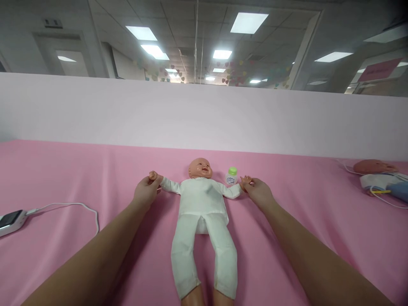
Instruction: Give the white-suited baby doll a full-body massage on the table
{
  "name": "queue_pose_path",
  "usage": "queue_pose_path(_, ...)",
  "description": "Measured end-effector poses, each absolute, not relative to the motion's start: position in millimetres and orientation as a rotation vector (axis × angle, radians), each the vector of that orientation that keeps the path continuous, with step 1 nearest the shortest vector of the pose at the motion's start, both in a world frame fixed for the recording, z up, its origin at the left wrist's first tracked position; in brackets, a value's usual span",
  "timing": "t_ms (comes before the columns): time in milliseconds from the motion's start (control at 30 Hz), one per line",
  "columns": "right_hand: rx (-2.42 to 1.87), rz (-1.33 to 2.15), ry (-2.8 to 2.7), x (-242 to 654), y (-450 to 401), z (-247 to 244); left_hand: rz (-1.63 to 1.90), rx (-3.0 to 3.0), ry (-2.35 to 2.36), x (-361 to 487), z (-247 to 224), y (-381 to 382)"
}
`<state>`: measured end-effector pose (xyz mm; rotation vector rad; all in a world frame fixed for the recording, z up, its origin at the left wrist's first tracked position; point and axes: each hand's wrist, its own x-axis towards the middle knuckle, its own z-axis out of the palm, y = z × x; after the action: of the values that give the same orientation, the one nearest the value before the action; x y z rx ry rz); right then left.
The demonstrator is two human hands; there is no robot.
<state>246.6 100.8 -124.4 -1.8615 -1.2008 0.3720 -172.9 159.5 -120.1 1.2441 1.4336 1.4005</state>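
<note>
The doll (201, 199) lies face-up on the pink cloth (79, 170), both arms spread, legs untouched. My left fingers (156, 183) and right fingers (251, 187) each grasp one doll hand; exact fingertip placement is unclear.

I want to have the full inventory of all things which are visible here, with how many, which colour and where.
Doll: one, white clothes, centre, on its back
Jar: one, whitish with green lid, beside the doll's head
Second doll: one, white and blue clothes, far right
Device: one, white with dark screen, far left
Cables: white, at the device and second doll
Cloth: one, pink, under these things
Panel: one, white, behind the cloth
Lights: several, white, above
Hearts: many, mixed colours, above the panel
Sign: one, red, upper right
Door: one, grey, upper left
Hands: two, bare; left and right each hold one doll hand
</note>
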Motion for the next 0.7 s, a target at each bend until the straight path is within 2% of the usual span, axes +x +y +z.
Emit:
queue_pose_path(167,-1.354,0.145,-1.528,193.2,76.1,-106.9,1.367,1.861,1.474,-142.4,-102.5,122.5)
queue_pose_path(267,-1.114,-0.070,-1.881,165.3,64.5,-109.0,1.214,2.352,1.422,-120.5,-101.0,107.5)
queue_pose_path(367,-1.014,-0.140,-2.094,152.8,61.8,-113.3,1.022,2.702,1.274,-108.2,-106.1,104.8)
queue_pose_path(567,-0.991,-0.106,-2.252,150.3,63.8,-109.9,0.736,2.866,1.181,-109.3,-110.8,110.4)
queue_pose_path(700,-1.055,0.015,-2.207,151.4,64.9,-110.7,0.801,2.698,1.221,-109.4,-103.9,106.6)
